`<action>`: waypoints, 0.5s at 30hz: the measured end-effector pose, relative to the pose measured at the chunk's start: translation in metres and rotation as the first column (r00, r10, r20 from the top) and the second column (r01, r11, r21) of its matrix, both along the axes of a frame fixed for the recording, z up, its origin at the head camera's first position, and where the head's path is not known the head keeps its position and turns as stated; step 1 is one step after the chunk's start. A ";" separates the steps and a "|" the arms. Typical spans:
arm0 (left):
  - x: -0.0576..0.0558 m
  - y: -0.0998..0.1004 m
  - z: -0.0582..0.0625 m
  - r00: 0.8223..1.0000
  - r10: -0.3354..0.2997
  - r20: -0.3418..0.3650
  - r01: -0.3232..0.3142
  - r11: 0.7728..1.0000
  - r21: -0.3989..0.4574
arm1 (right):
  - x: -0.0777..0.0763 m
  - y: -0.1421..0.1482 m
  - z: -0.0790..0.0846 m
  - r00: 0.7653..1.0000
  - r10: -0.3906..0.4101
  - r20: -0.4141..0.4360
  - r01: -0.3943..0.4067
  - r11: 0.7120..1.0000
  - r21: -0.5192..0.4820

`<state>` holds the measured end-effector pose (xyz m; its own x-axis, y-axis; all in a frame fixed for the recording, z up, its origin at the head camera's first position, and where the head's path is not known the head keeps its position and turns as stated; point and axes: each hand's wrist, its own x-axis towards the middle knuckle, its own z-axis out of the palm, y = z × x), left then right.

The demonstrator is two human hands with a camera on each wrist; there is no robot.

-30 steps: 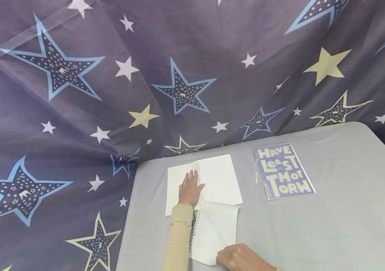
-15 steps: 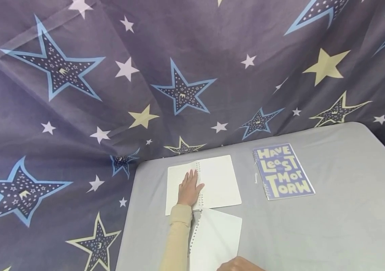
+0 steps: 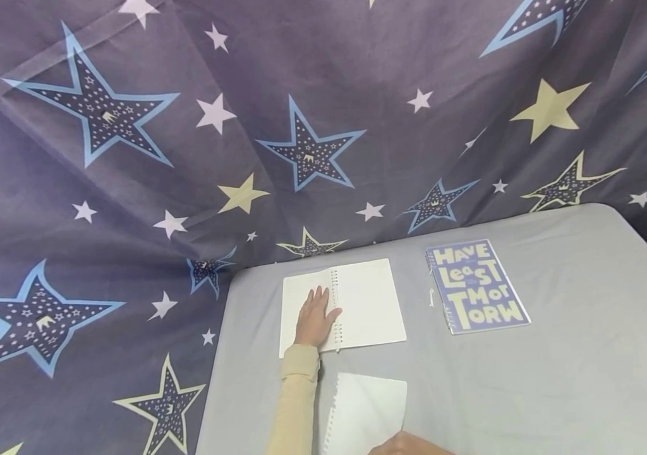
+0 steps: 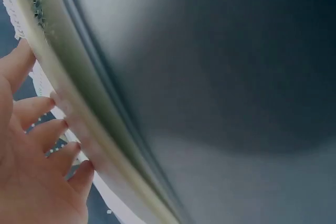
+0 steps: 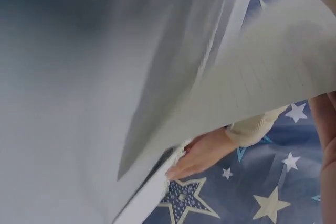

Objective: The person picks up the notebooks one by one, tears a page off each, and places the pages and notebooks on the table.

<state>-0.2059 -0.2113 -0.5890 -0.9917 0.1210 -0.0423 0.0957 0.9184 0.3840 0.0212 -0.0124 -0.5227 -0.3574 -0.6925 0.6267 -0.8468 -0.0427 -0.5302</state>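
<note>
Sheet (image 3: pixel 366 407) — in right hand (image 3: pixel 409 445)

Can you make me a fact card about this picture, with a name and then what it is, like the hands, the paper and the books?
Left grip: resting on the open notebook, beside its spiral
Right grip: holding a loose sheet
Sheet: white, ragged left edge, apart from the notebook
Other book: closed purple notebook, big pale letters
Table: grey
Backdrop: dark cloth with stars
</note>
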 end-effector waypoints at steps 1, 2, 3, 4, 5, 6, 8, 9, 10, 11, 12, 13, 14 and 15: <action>0.001 0.000 0.000 1.000 0.006 0.000 -0.006 1.000 0.004 | -0.001 0.001 0.001 1.000 0.003 -0.009 -0.003 1.000 -0.005; 0.002 0.000 0.001 1.000 0.012 -0.001 -0.012 1.000 0.011 | -0.003 0.002 0.002 1.000 0.006 -0.018 -0.006 1.000 -0.010; 0.003 -0.001 0.001 1.000 0.020 -0.001 -0.020 1.000 0.024 | -0.006 0.003 0.004 1.000 0.013 -0.023 -0.013 1.000 -0.019; 0.005 -0.001 0.002 1.000 0.027 -0.002 -0.027 0.999 0.038 | -0.008 0.003 0.005 0.999 0.022 -0.027 -0.022 0.999 -0.026; 0.007 -0.002 0.003 0.999 0.033 -0.006 -0.033 0.998 0.054 | -0.010 0.003 0.006 0.999 0.020 -0.034 -0.021 0.999 -0.027; 0.009 -0.002 0.005 0.999 0.040 -0.008 -0.039 0.997 0.073 | -0.012 0.004 0.008 0.999 0.021 -0.038 -0.022 0.999 -0.027; 0.015 -0.004 0.009 0.999 0.048 -0.010 -0.047 0.992 0.117 | -0.016 0.005 0.011 0.997 -0.003 -0.074 0.001 1.000 -0.022; 0.018 -0.005 0.011 0.998 0.056 -0.009 -0.054 0.989 0.140 | -0.019 0.006 0.012 0.996 -0.020 -0.084 0.018 1.000 -0.020; 0.022 -0.007 0.014 0.998 0.061 -0.011 -0.058 0.985 0.160 | -0.021 0.007 0.012 0.993 -0.041 -0.113 0.039 0.999 -0.022; 0.026 -0.009 0.016 0.997 0.071 -0.007 -0.069 0.982 0.178 | -0.024 0.009 0.012 0.988 -0.064 -0.139 0.061 0.998 -0.024; 0.031 -0.011 0.017 0.997 0.081 0.000 -0.079 0.978 0.195 | -0.027 0.010 0.012 0.984 -0.078 -0.163 0.075 0.997 -0.029; 0.034 -0.017 0.009 0.997 0.074 -0.005 -0.071 0.974 0.217 | -0.030 0.011 0.012 0.980 -0.089 -0.175 0.083 0.996 -0.038; 0.039 -0.019 0.009 0.996 0.082 -0.015 -0.078 0.976 0.203 | -0.033 0.012 0.013 0.977 -0.094 -0.191 0.087 0.995 -0.041; 0.046 -0.021 0.009 0.995 0.097 -0.011 -0.092 0.974 0.206 | -0.036 0.013 0.015 0.972 -0.101 -0.212 0.095 0.995 -0.041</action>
<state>-0.1602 -0.2320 -0.5796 -0.9995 0.0306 -0.0051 0.0224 0.8259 0.5634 -0.0146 0.0004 -0.5080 -0.2780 -0.6399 0.7164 -0.9413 0.0326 -0.3361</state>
